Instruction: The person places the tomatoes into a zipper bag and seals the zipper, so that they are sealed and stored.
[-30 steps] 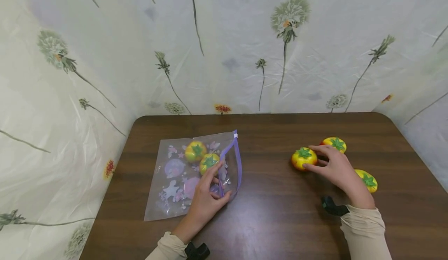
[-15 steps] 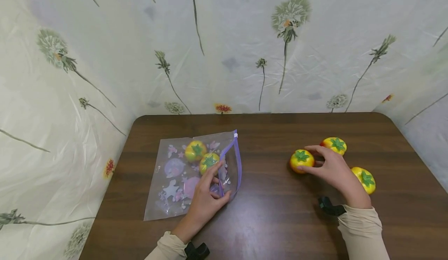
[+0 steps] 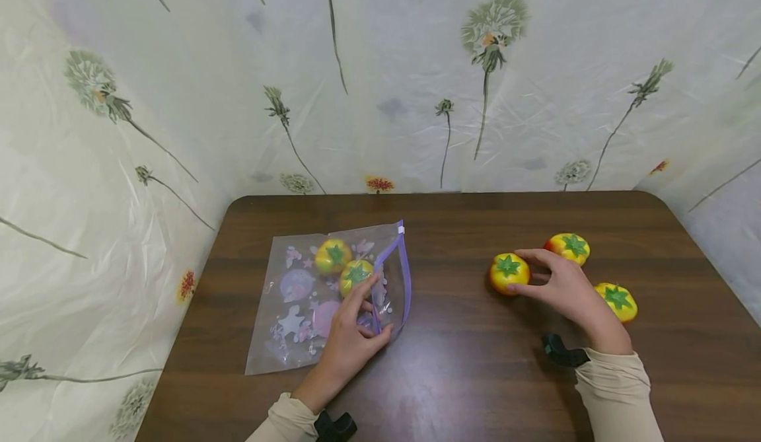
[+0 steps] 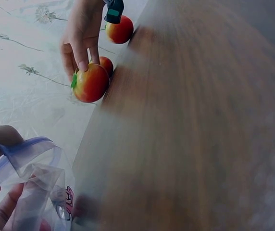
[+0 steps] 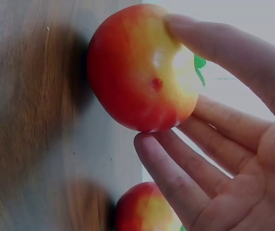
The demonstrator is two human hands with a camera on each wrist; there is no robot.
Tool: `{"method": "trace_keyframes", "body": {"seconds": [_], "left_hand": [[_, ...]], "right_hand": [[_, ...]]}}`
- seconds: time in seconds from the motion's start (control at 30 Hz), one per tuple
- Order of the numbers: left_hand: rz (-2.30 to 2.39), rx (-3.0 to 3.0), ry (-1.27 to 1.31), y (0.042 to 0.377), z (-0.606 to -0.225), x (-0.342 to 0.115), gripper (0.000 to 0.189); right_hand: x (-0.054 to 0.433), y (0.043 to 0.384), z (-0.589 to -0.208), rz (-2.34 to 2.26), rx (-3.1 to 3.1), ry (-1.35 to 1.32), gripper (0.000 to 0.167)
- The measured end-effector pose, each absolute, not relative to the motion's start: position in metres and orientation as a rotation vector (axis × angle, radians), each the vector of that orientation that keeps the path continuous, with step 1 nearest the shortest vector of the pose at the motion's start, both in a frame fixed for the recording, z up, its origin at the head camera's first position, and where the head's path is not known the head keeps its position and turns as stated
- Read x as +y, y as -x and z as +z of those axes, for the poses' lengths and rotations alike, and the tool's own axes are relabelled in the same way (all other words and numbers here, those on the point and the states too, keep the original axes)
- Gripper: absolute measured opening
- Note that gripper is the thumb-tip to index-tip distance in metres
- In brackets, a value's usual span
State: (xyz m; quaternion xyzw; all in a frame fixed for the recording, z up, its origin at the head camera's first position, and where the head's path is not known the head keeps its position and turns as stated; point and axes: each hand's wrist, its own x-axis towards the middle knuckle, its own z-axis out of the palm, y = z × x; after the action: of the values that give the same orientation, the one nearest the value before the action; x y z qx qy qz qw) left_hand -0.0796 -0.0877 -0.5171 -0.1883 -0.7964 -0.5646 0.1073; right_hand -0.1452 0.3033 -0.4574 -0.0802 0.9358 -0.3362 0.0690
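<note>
My right hand (image 3: pixel 565 290) holds a tomato-like toy fruit (image 3: pixel 508 273), yellow and red with a green leafy top, between thumb and fingertips. In the right wrist view its red underside (image 5: pixel 123 72) shows close over the tabletop. On the left lies a clear zip bag (image 3: pixel 267 336) with a purple edge and pastel prints. Two similar fruits (image 3: pixel 333 257) show through its plastic. My left hand (image 3: pixel 351 343) grips the bag at its mouth, with the purple strip parted. In the left wrist view, fingers (image 4: pixel 7 204) lie under the film there.
Two more such fruits lie by my right hand: one fruit (image 3: pixel 569 248) behind it, another fruit (image 3: pixel 617 301) to the right beside the wrist. The brown wooden table (image 3: pixel 452 376) ends at a flower-printed sheet (image 3: pixel 392 98) at the back.
My right hand has shifted slightly left with the fruit it holds. The fruit beside the right wrist has rocked and moved a little left. The left hand and bag have stayed still.
</note>
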Motion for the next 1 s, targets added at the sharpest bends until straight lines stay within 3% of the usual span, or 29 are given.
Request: {"method": "trace_keyframes", "body": {"seconds": [1.0], "left_hand": [[-1.637, -2.333, 0.55, 0.08, -0.518, -0.088, 0.092]], "right_hand": [[0.245, 0.147, -0.476, -1.349, 2.736, 0.486, 0.063]]}}
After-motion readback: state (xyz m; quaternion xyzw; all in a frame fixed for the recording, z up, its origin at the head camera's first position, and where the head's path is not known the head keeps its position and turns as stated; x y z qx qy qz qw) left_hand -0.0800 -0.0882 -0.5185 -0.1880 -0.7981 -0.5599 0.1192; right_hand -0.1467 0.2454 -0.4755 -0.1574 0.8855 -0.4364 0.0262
